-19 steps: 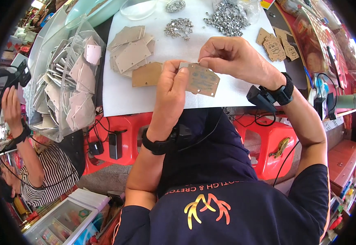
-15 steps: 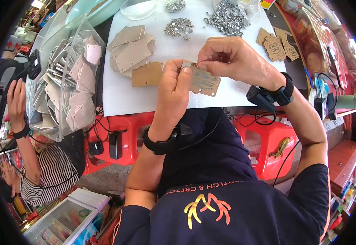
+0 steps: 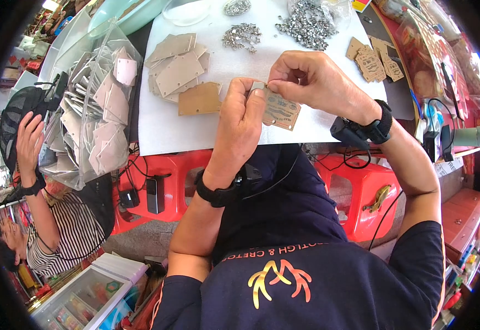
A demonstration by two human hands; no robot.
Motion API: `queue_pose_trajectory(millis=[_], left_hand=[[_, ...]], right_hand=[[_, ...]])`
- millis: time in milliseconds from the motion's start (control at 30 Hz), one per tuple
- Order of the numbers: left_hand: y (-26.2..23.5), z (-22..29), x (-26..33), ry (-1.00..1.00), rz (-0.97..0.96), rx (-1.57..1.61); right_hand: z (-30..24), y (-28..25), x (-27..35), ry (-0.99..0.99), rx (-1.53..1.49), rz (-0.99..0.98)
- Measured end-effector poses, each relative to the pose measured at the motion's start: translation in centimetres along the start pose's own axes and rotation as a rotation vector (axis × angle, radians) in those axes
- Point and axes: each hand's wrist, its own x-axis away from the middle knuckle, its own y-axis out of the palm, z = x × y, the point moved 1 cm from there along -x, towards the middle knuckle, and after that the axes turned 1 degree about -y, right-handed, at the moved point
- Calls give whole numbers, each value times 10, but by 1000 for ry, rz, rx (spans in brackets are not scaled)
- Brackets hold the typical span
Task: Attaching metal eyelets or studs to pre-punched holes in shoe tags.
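Note:
My left hand (image 3: 237,121) grips a small tan plate (image 3: 282,114) between thumb and fingers above the table's near edge. Dark print covers the plate's face, and holes show at its corners. At the plate's upper corner, my right hand (image 3: 314,80) is closed in a pinch; whatever lies between its fingertips is too small and hidden to name. Just left of my left hand lies a plain brown plate (image 3: 198,99). Beyond it is a loose pile of beige plates (image 3: 179,71). Small shiny metal pieces (image 3: 241,37) lie scattered past my hands.
A bigger heap of metal pieces (image 3: 309,27) spills by a plastic bag at the far side. Printed plates (image 3: 369,65) lie at the right. A clear bin (image 3: 80,165) full of plates stands left of the white tabletop (image 3: 168,135). Another person's hand (image 3: 30,140) is beyond it.
The printed plate has tilted and shifted slightly right, with my left hand moving along. My right hand keeps its pinch at the corner. At the left, the other person's hand has shifted.

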Motion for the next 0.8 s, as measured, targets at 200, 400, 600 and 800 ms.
queue_pose_trajectory(millis=[200, 400, 600, 800], left_hand=[[1, 3, -1, -9, 2, -21], [0, -2, -3, -6, 15, -3], [2, 2, -2, 5, 7, -35], [2, 2, -2, 3, 3, -38]], right_hand=[[-4, 1, 1, -233, 191, 78], [0, 2, 2, -302, 259, 111], [-5, 1, 2, -252, 249, 91], [-1, 1, 3, -56, 99, 53]])
